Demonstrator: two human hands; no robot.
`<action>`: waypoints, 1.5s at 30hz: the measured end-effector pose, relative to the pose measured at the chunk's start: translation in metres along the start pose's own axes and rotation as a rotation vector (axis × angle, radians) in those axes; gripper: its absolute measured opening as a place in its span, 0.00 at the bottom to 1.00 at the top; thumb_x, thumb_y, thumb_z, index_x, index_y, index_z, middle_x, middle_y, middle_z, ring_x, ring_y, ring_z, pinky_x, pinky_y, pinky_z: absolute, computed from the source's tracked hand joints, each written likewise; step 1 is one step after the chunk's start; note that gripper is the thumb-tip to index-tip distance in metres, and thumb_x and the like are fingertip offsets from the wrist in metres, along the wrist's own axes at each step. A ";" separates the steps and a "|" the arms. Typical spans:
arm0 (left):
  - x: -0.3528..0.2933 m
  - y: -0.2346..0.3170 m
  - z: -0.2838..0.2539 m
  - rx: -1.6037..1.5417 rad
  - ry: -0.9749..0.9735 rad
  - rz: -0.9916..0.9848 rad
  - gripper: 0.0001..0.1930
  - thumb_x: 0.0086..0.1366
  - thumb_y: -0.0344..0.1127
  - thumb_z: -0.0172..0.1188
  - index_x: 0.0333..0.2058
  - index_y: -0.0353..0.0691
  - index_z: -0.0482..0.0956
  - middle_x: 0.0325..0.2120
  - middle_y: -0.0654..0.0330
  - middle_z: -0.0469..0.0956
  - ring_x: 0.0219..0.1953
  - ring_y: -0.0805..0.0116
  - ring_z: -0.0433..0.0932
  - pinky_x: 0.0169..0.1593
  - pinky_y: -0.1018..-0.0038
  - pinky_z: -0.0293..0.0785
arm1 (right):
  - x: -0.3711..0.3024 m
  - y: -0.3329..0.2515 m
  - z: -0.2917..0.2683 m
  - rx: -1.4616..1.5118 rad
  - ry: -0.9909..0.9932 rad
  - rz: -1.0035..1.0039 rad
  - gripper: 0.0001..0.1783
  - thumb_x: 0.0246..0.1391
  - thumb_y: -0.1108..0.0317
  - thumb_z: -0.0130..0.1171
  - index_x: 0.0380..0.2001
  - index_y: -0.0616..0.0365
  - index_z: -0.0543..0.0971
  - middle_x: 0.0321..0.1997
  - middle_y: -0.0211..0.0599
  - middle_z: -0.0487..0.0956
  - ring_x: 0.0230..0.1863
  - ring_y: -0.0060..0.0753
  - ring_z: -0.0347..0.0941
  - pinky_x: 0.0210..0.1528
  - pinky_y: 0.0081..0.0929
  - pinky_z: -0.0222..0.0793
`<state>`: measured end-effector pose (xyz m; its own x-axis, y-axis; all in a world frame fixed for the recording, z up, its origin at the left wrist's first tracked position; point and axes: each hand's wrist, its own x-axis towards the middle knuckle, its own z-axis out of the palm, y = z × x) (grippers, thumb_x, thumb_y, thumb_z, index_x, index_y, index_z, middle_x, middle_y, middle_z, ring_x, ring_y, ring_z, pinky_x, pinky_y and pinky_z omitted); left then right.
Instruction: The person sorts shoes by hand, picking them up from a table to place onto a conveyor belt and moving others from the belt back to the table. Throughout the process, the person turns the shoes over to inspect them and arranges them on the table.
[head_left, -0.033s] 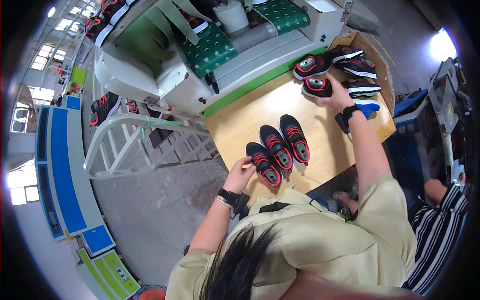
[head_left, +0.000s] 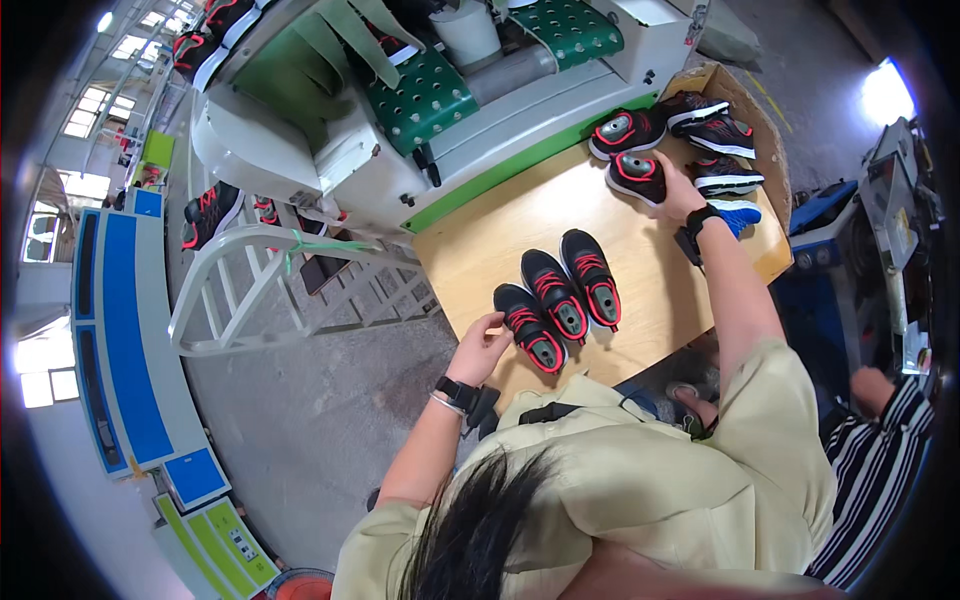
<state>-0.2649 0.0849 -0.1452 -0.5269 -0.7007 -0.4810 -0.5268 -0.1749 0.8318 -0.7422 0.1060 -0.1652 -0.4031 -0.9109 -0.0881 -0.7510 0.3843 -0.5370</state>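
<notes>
Three black sneakers with red laces and linings stand side by side on the light wooden table: a left one (head_left: pixel 522 318), a middle one (head_left: pixel 548 285) and a right one (head_left: pixel 590 268). Grey-green lasts show in their openings. My left hand (head_left: pixel 482 348) is at the outer side of the left sneaker, thumb and fingers apart, holding nothing. Farther off to the right, my right hand (head_left: pixel 682 190) grips another black sneaker (head_left: pixel 635 178) with a last inside, its opening tilted up. Just beyond it stands a similar sneaker (head_left: pixel 625 132).
More sneakers (head_left: pixel 728 172) and a blue shoe (head_left: pixel 740 214) lie at the table's right, against a cardboard piece (head_left: pixel 745 95). A machine with perforated green pads (head_left: pixel 425 112) borders the far side. A metal rack (head_left: pixel 235 285) stands left; a person's striped sleeve (head_left: pixel 865 470) shows right.
The sneaker in my right hand has tilted slightly, its near end shifting toward me. My left hand and the three sneakers beside it stay put.
</notes>
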 end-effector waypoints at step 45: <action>0.046 -0.022 -0.006 0.002 0.470 0.026 0.43 0.60 0.34 0.67 0.67 0.34 0.50 0.56 0.35 0.68 0.59 0.41 0.70 0.62 0.60 0.66 | 0.126 0.032 0.047 0.702 0.455 0.384 0.38 0.38 0.71 0.65 0.59 0.50 0.71 0.54 0.46 0.71 0.55 0.43 0.70 0.56 0.33 0.70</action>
<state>-0.2736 0.0517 -0.1839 -0.1811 -0.9421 -0.2823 -0.5192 -0.1521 0.8410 -0.7928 -0.0031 -0.2330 -0.8376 -0.5356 -0.1074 -0.0930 0.3336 -0.9381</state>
